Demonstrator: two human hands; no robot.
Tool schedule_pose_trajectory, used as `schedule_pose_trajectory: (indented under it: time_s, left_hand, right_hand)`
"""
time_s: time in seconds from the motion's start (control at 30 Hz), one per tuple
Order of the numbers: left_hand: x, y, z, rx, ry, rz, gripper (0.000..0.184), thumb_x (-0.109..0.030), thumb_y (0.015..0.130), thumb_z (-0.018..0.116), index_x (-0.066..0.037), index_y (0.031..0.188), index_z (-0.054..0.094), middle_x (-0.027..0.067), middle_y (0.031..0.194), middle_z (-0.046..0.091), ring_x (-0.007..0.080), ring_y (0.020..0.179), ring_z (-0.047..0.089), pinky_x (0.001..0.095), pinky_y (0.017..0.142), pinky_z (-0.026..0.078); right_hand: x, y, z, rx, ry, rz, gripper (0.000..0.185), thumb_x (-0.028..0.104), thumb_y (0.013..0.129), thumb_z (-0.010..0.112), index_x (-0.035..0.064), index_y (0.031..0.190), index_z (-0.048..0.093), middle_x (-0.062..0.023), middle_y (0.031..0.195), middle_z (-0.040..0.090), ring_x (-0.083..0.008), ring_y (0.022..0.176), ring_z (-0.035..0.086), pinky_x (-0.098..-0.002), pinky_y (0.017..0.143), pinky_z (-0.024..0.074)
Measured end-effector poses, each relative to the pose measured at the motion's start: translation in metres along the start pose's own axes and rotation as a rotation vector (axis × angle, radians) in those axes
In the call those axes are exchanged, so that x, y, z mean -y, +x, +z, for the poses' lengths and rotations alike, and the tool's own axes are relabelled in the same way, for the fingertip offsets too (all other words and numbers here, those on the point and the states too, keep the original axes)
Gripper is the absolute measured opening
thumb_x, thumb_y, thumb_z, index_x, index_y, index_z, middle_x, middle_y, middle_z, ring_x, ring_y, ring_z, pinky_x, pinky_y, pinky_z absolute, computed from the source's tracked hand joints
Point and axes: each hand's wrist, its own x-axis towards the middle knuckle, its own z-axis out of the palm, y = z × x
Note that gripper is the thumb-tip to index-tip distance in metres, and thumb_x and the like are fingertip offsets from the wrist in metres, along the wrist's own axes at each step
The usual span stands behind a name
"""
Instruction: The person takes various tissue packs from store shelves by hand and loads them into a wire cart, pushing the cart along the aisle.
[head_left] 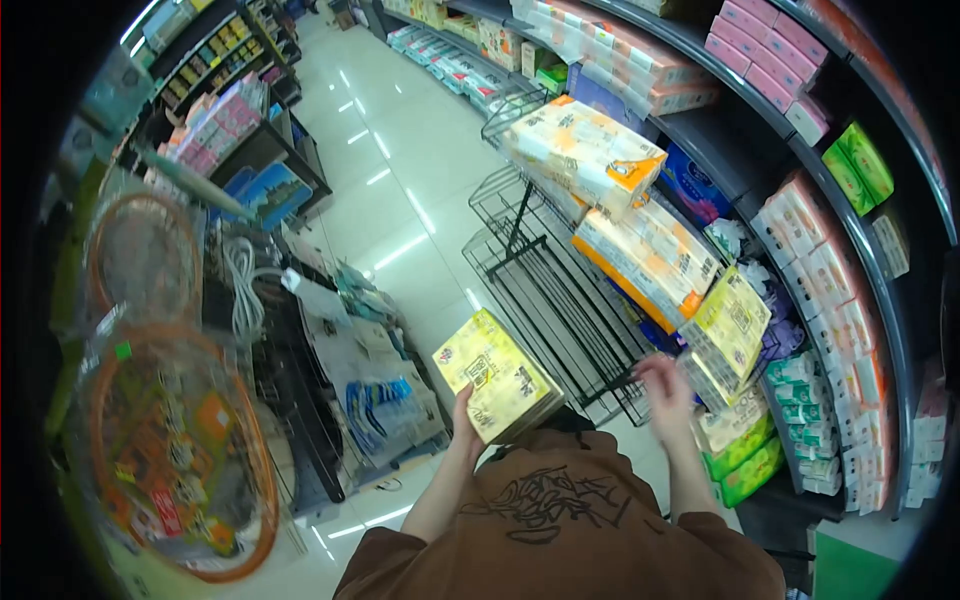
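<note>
My left hand [466,428] grips the near left side of a yellow tissue pack [494,376] with dark print, held in front of my body. Its fingers underneath are hidden. My right hand [664,388] is beside the near corner of a black wire rack [550,310], fingers loosely bent and apart, with nothing visible in them. Just right of it, another yellow tissue pack [728,322] stands tilted on the rack's side. Farther up the rack are white-and-orange tissue bundles [650,255]; the top bundle [585,140] is at the far end.
Curved shelves [800,150] of wrapped paper goods run along the right. Green packs [745,468] lie low by my right arm. On the left are orange-rimmed rackets or hoops in plastic [262,480] and a white cable [245,290]. A tiled aisle [400,180] stretches ahead.
</note>
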Motion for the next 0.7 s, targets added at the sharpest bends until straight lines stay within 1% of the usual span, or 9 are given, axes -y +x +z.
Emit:
schedule_pose_trajectory:
  time_s: [0.2, 0.33, 0.37, 0.4, 0.5, 0.57, 0.63, 0.67, 0.7]
  left_hand:
    - [-0.039, 0.142, 0.044, 0.032, -0.042, -0.263, 0.062, -0.048, 0.095, 0.043, -0.009, 0.143, 0.047, 0.0133, 0.142, 0.054, 0.0340, 0.127, 0.052, 0.0527, 0.109, 0.036]
    - [-0.070, 0.226, 0.106, -0.325, 0.365, -0.306, 0.063, -0.051, 0.094, 0.040, -0.010, 0.142, 0.046, 0.0134, 0.140, 0.054, 0.0367, 0.126, 0.051, 0.0584, 0.108, 0.035]
    - [-0.068, 0.301, 0.118, -0.063, 0.315, -0.328, 0.063, -0.051, 0.095, 0.038, -0.010, 0.143, 0.045, 0.0138, 0.141, 0.053, 0.0369, 0.127, 0.051, 0.0576, 0.108, 0.035]
    - [-0.083, 0.353, 0.097, 0.157, 0.221, -0.333, 0.063, -0.051, 0.096, 0.037, -0.011, 0.144, 0.044, 0.0143, 0.142, 0.052, 0.0371, 0.128, 0.050, 0.0567, 0.109, 0.035]
    - [-0.105, 0.433, 0.129, 0.213, 0.351, -0.328, 0.065, -0.052, 0.097, 0.029, -0.012, 0.147, 0.040, 0.0122, 0.146, 0.049, 0.0360, 0.132, 0.047, 0.0543, 0.109, 0.036]
    - [-0.118, 0.486, 0.136, 0.224, 0.440, -0.343, 0.066, -0.057, 0.094, 0.036, -0.012, 0.141, 0.046, 0.0098, 0.138, 0.055, 0.0339, 0.126, 0.051, 0.0546, 0.105, 0.040]
    - [-0.131, 0.512, 0.144, 0.247, 0.641, -0.387, 0.063, -0.050, 0.096, 0.034, -0.010, 0.142, 0.044, 0.0122, 0.141, 0.051, 0.0321, 0.129, 0.048, 0.0510, 0.107, 0.036]
    - [-0.137, 0.531, 0.137, 0.270, 0.632, -0.436, 0.061, -0.050, 0.095, 0.035, -0.009, 0.138, 0.047, 0.0118, 0.135, 0.057, 0.0312, 0.120, 0.056, 0.0514, 0.095, 0.045]
    - [-0.152, 0.616, 0.071, 0.743, 0.224, -0.904, 0.061, -0.052, 0.095, 0.037, -0.008, 0.137, 0.048, 0.0117, 0.127, 0.062, 0.0320, 0.110, 0.062, 0.0533, 0.083, 0.050]
  right_hand:
    - [-0.076, 0.022, 0.047, 0.384, -0.386, -0.009, 0.018, 0.009, 0.091, 0.058, 0.0017, 0.105, 0.068, -0.0159, 0.098, 0.069, -0.0315, 0.091, 0.068, -0.0368, 0.080, 0.0545]
    - [-0.126, 0.023, 0.037, 0.140, -0.374, 0.321, 0.019, 0.014, 0.092, 0.058, 0.0058, 0.107, 0.067, -0.0158, 0.097, 0.069, -0.0337, 0.088, 0.067, -0.0399, 0.078, 0.0548]
    - [-0.150, 0.000, 0.028, 0.010, -0.394, 0.658, 0.023, 0.017, 0.091, 0.058, 0.0051, 0.110, 0.065, -0.0185, 0.094, 0.068, -0.0370, 0.089, 0.066, -0.0417, 0.079, 0.0540]
    - [-0.175, -0.023, 0.024, -0.097, -0.402, 0.579, 0.027, 0.019, 0.090, 0.059, 0.0046, 0.112, 0.063, -0.0221, 0.093, 0.067, -0.0396, 0.091, 0.066, -0.0442, 0.079, 0.0531]
    - [-0.218, -0.121, 0.035, -0.368, -0.482, 0.833, 0.033, 0.020, 0.088, 0.057, 0.0028, 0.115, 0.063, -0.0255, 0.101, 0.067, -0.0441, 0.100, 0.063, -0.0458, 0.086, 0.0512]
    - [-0.239, -0.216, 0.069, -0.566, -0.493, 1.155, 0.034, 0.018, 0.086, 0.057, 0.0044, 0.117, 0.066, -0.0229, 0.099, 0.070, -0.0348, 0.088, 0.069, -0.0417, 0.078, 0.0553]
    - [-0.195, -0.271, 0.106, -0.886, -0.041, 1.707, 0.028, 0.013, 0.087, 0.057, 0.0037, 0.113, 0.065, -0.0150, 0.081, 0.068, -0.0244, 0.068, 0.065, -0.0410, 0.060, 0.0540]
    - [-0.247, -0.374, 0.147, -0.937, 0.294, 1.830, 0.024, 0.014, 0.090, 0.055, 0.0060, 0.111, 0.064, -0.0096, 0.077, 0.065, -0.0211, 0.066, 0.062, -0.0431, 0.061, 0.0525]
    - [-0.210, -0.382, 0.169, -0.878, 0.361, 1.975, 0.026, 0.015, 0.090, 0.056, 0.0053, 0.112, 0.064, -0.0101, 0.078, 0.066, -0.0214, 0.067, 0.063, -0.0428, 0.062, 0.0527]
